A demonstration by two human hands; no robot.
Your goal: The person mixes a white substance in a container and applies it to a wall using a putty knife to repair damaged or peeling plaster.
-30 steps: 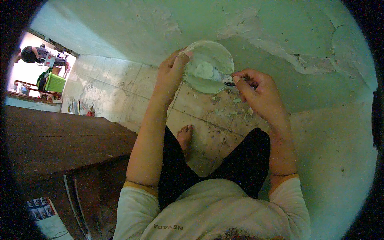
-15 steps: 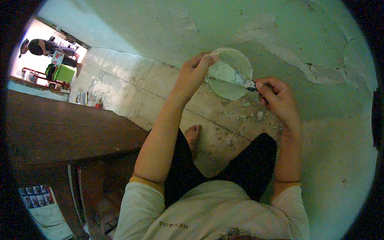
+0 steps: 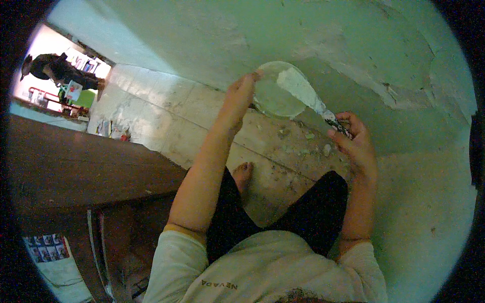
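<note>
My left hand (image 3: 241, 98) is closed on the rim of a round, pale translucent tub (image 3: 275, 100). A putty knife (image 3: 304, 93) lies slantwise over the tub's opening, its broad blade coated in white paste. Fingers of my right hand (image 3: 357, 144) are wrapped around its dark, paste-smeared handle. The blade's tip is above the tub's far side, while the handle sticks out past the rim on the right. How much paste the tub contains is hard to make out.
A green wall (image 3: 374, 45) with peeling, cracked patches rises ahead and to the right. Paint flakes (image 3: 309, 136) litter the tiled floor (image 3: 197, 108). Dark wooden furniture (image 3: 91, 166) stands at my left. Beyond a bright doorway, another person (image 3: 60, 68) is beside a green container (image 3: 87, 99).
My right hand has drawn the putty knife back to the right and nearer me, baring more of its handle. The tub and my left hand have shifted slightly left. The person beyond the doorway is bending more.
</note>
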